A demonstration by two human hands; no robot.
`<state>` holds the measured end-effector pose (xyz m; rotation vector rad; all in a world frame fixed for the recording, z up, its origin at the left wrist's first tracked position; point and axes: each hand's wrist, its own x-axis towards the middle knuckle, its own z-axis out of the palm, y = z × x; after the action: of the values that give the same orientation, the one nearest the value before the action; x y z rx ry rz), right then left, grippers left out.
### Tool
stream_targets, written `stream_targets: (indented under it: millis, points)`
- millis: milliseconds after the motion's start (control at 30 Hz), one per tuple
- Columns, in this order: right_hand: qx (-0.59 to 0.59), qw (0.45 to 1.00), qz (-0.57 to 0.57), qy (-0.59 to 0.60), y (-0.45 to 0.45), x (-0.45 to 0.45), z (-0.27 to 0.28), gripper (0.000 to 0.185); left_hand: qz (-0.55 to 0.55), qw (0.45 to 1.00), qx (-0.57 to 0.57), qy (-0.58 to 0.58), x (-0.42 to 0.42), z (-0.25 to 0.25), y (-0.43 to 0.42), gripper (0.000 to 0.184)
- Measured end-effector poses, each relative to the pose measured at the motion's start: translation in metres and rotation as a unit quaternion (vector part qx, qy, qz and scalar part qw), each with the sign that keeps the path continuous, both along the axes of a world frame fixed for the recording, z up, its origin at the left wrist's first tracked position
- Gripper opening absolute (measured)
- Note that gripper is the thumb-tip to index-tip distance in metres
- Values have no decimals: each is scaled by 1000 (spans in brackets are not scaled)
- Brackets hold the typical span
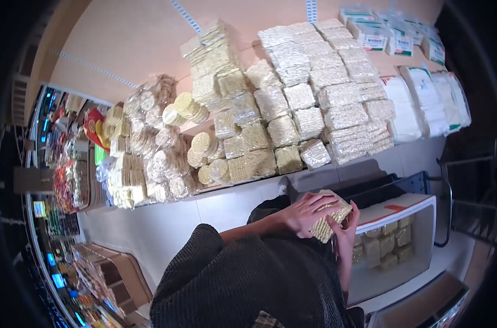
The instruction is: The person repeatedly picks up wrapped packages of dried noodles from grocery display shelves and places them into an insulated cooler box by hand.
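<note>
Between my two hands is a pack of dried noodles, a pale yellow block with a ridged, wavy side and what looks like shiny clear wrap. My left hand lies over its left and upper side, fingers bent across the top. My right hand grips it from the right, with the thumb on the ridged face. Both hands are closed on the block. Just right of them stands a bin with a clear front, and similar noodle blocks show inside it.
Ahead, a shelf holds stacked noodle blocks and round noodle cakes. White packages lie at the right end. A metal cart handle rises beside the bin. At lower left is a brown display stand; more goods line the left.
</note>
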<state>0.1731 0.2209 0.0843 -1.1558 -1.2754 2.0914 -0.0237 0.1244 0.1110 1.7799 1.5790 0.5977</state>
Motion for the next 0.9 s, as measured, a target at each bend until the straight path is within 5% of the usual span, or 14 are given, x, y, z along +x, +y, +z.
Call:
stream_targets:
  millis: [367,467,533,667,733,900]
  points:
    - [-24,978,207,30,-11,-40,-29,100,281,954,92,-38,19,-3,-93,114]
    - [-40,975,208,62,-15,-35,-41,101,369,893,63,-249,29,4,-111,122]
    - [-48,976,203,62,-18,-27,-28,101,413,769,32,-487,39,1,-109,124]
    - [-72,980,166,87,-18,-8,8,96,346,714,-82,-603,44,-46,-98,120]
    - [-59,984,136,102,-16,5,11,98,318,721,-90,-609,49,-64,-85,103]
    - [14,993,112,33,-5,62,2,101,258,709,-176,-633,63,-32,-34,95]
